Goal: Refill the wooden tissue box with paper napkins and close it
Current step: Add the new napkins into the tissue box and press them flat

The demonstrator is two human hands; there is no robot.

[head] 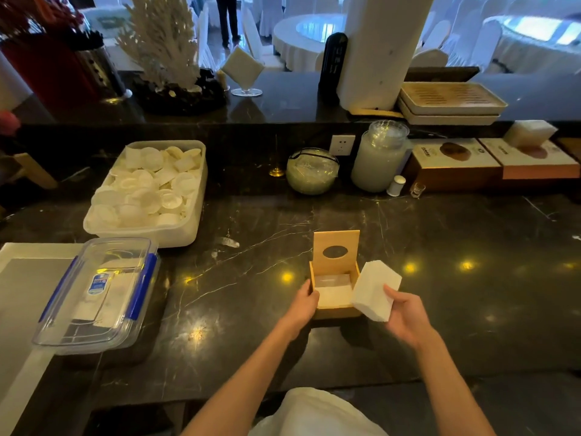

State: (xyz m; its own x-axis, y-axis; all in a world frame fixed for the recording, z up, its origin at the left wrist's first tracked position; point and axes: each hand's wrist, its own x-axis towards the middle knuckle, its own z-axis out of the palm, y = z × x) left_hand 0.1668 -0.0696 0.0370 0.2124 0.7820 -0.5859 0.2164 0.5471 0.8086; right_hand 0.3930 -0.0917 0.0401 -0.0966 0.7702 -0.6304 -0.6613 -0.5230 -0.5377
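Observation:
The wooden tissue box stands on the dark marble counter, its lid with an oval hole raised upright at the back. A few white napkins lie low inside the box. My left hand grips the box's left front corner. My right hand holds a thick stack of white paper napkins, tilted, just right of the box and above its right wall.
A clear plastic container with blue clips sits at the left on a white tray. Behind it is a white tub of round white items. Glass jars, a bowl and cardboard boxes line the back ledge.

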